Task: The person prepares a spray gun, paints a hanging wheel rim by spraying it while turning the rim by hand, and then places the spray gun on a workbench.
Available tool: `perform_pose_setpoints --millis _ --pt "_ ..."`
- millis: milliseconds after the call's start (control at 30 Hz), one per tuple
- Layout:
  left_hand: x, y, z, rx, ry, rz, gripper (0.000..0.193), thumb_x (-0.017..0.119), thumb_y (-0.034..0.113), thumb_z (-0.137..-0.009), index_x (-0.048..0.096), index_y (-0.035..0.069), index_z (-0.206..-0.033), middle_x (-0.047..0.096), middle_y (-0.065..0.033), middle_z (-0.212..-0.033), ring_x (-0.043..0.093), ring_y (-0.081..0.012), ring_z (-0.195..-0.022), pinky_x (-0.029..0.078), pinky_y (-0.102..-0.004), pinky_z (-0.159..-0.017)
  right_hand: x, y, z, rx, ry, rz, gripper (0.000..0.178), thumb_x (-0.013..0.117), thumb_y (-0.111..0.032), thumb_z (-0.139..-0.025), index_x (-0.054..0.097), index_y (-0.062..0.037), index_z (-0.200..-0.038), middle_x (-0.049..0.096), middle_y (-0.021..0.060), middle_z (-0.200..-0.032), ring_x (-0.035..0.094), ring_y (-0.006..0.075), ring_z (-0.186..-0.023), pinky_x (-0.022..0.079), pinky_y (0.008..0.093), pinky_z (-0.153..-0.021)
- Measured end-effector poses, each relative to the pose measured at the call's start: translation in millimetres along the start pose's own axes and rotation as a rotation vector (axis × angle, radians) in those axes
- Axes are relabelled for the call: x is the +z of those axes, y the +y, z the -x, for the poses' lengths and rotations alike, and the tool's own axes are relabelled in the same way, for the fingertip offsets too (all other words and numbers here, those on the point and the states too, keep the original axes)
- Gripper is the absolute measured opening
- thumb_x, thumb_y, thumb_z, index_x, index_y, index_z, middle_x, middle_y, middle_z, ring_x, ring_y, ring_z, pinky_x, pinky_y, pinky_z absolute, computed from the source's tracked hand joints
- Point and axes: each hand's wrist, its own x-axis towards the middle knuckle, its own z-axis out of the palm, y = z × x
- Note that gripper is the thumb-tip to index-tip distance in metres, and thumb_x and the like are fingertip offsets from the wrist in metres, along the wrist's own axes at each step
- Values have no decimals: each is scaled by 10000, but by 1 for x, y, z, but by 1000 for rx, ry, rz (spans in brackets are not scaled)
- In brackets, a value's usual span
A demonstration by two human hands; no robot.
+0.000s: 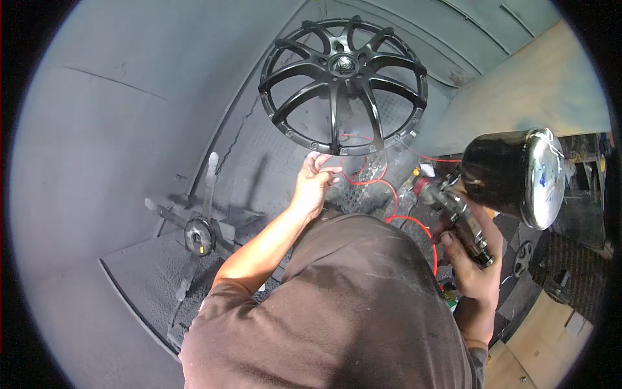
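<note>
A black multi-spoke car wheel (374,81) is held up in front of me, its shiny center cap toward me. My left hand (313,181) is at the wheel's near edge, its upper fingertips close against the rim and the fingers apart; whether they touch it I cannot tell. My right hand (473,262) is wrapped round the grip of a metal spray gun (453,211), off to the right of the wheel. A dark paint cup (495,168) with a silvery, paint-streaked end is attached to the gun and lies tilted sideways.
A red air hose (394,194) loops across the floor below the wheel. To the left stands a paint-coated metal stand (199,235) with spread arms. Grey booth walls (129,117) enclose the left side; a pale panel (528,91) is at right.
</note>
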Motion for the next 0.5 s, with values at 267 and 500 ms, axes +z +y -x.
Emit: perform_pose_setpoints --millis 267,500 --pt "11 -28 4 -57 -231 -129 773 513 -110 -783 270 48 -1500 422 -150 -1505 605 -225 -1109 538 -338 -859 5 -2 3 55 -273 16 450 665 36 -874 613 -6 -1319 724 101 -1034 678 160 -978 495 312 -923" --pt "-12 -13 -2 -85 -96 -165 738 476 -123 -799 288 35 -1495 497 -185 -1410 629 -235 -1085 529 -323 -867 5 13 13 29 105 127 436 674 39 -868 614 1 -1298 687 158 -1236 669 190 -1066 487 351 -982"
